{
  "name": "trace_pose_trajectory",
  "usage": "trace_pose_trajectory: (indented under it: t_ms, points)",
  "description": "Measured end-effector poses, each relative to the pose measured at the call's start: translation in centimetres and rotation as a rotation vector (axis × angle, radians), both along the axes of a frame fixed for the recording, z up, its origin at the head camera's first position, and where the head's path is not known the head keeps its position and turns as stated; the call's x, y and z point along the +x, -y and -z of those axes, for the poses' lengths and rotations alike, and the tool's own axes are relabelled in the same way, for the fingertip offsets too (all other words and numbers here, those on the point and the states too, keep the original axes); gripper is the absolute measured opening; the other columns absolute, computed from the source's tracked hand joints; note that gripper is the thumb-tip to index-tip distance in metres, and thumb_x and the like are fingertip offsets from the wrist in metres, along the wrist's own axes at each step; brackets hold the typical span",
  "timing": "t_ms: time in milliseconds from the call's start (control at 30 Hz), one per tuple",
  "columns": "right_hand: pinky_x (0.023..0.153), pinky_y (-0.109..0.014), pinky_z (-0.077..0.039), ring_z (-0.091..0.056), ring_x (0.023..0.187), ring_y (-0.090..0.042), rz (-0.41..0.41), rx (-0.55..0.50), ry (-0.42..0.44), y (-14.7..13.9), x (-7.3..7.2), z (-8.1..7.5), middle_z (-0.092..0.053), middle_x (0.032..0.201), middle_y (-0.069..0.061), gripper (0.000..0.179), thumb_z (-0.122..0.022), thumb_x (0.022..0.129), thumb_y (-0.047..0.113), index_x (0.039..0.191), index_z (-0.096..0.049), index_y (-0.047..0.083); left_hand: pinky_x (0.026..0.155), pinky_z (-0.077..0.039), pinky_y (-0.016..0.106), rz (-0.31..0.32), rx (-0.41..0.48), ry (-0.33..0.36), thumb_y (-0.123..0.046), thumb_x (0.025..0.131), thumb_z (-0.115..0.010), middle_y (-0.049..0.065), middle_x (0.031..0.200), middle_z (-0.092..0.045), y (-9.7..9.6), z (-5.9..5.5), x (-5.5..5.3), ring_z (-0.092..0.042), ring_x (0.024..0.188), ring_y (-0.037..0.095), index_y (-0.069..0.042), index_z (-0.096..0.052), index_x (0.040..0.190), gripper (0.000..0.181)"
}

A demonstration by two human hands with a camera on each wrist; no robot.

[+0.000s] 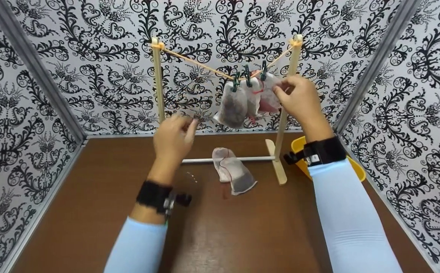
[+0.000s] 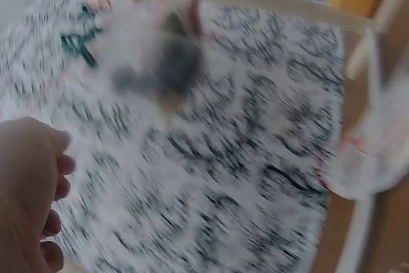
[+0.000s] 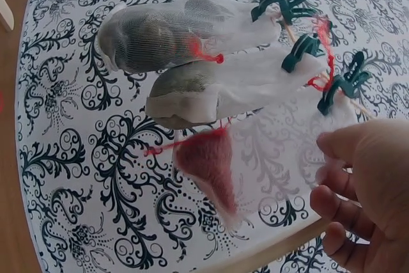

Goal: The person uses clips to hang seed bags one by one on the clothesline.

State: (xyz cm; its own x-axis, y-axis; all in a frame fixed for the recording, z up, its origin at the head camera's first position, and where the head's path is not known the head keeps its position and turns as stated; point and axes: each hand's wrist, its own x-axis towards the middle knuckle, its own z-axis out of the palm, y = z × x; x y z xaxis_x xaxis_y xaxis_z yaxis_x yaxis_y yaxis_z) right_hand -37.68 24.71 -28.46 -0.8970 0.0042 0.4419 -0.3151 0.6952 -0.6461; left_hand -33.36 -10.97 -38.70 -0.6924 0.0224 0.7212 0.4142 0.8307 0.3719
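Apparently, the right grip (image 1: 299, 96) pinches a mesh bag (image 3: 268, 151) of reddish filling (image 3: 208, 161); the left grip (image 1: 172, 136) curls loosely.

Head view from above, forward and downward; closer wrist views, hanging pouches (image 3: 236, 84) common to both.

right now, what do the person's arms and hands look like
The left sleeve and right sleeve are light blue, ending near the left wrist band and right wrist band, both black with a small dark piece jutting inward. The left hand and right hand wear no gloves.
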Motion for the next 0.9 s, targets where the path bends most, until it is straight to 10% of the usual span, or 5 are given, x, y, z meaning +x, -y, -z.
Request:
trace_pose_trajectory:
  t_ms: [267,467,633,900]
  points:
    - [0.075,-0.018,-0.062,-0.071,0.090,-0.019,0.019,-0.034,0.009,-3.1,0.4,2.5,-0.079,0.108,-0.012,0.041,-0.076,0.109,0.045,0.122,-0.081,0.006,0.094,-0.063,0.061,-0.137,0.114,0.414,-0.034,0.108,-0.075,0.012,0.116,-0.082,5.5,8.9,0.4,-0.079,0.107,0.042,-0.012,-0.084,0.122,0.028]
    - [0.065,-0.028,-0.055,-0.062,0.077,-0.021,0.045,0.089,0.106,-6.9,-0.1,5.8,-0.073,0.092,-0.008,0.041,-0.072,0.111,0.045,0.096,-0.077,0.008,0.099,-0.062,0.066,-0.196,0.099,0.575,-0.031,0.108,-0.075,0.019,0.127,-0.082,9.1,13.8,0.8,-0.077,0.119,0.047,-0.009,-0.085,0.126,0.030]
    - [0.066,-0.031,-0.054,-0.063,0.076,-0.021,0.026,0.274,0.304,-10.7,-0.9,9.0,-0.074,0.092,-0.010,0.037,-0.072,0.111,0.039,0.098,-0.077,0.005,0.098,-0.062,0.066,-0.199,0.105,0.631,-0.028,0.107,-0.075,0.021,0.132,-0.079,10.1,15.6,1.9,-0.075,0.123,0.048,-0.008,-0.087,0.124,0.028]
    - [0.069,-0.034,-0.058,-0.064,0.079,-0.023,-0.034,0.465,0.714,-15.3,0.1,12.5,-0.071,0.091,-0.009,0.027,-0.079,0.103,0.020,0.111,-0.075,-0.005,0.091,-0.062,0.059,-0.160,0.019,0.676,-0.030,0.105,-0.079,0.018,0.128,-0.077,10.3,15.5,2.7,-0.077,0.109,0.042,-0.013,-0.091,0.109,0.021]
